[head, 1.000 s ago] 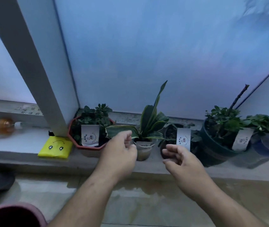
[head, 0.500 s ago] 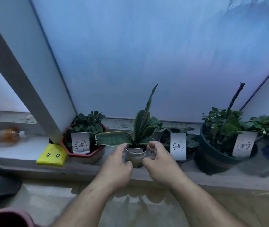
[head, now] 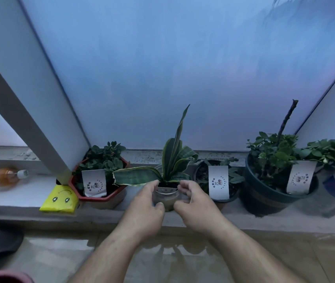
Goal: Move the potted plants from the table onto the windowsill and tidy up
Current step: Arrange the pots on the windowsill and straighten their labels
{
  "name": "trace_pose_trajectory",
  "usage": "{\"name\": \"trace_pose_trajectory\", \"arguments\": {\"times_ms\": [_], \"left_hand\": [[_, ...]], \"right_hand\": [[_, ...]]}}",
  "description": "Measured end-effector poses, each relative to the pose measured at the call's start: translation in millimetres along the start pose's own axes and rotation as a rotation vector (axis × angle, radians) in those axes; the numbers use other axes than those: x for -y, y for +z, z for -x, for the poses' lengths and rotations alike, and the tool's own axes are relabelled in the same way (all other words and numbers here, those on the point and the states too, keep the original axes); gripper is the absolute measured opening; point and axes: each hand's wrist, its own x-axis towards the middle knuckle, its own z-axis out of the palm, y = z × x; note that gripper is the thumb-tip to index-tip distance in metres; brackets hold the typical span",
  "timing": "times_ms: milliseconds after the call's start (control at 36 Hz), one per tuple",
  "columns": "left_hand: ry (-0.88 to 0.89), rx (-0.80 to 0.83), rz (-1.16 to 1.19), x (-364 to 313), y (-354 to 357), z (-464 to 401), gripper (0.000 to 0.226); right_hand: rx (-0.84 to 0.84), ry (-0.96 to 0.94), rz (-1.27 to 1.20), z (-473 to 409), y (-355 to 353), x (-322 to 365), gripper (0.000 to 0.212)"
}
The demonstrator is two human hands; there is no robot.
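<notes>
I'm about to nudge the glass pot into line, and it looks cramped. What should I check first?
1. Both hands on the glass pot: ok, left hand and right hand curl round its sides.
2. Pot resting on the windowsill: cannot tell, its base is hidden by the fingers.
3. Room on the left: not ok, a long leaf reaches over the red pot.
4. Room on the right: not ok, the black pot stands close.
5. Distance from the sill's front edge: ok, a bare strip remains.
</notes>
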Motion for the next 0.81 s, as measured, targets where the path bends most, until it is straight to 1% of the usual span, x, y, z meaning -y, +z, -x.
{"name": "trace_pose_trajectory", "arguments": {"times_ms": [528, 806], "left_hand": [[-0.01, 0.009, 0.015, 5, -8, 0, 0.063], [0.011, 0.042, 0.001, 4, -6, 1, 0.066]], "right_hand": [[-0.047, -0.037, -0.003, -8, 5, -7, 0.065], [-0.015, -0.012, -0.002, 2, 0, 2, 0.067]]}}
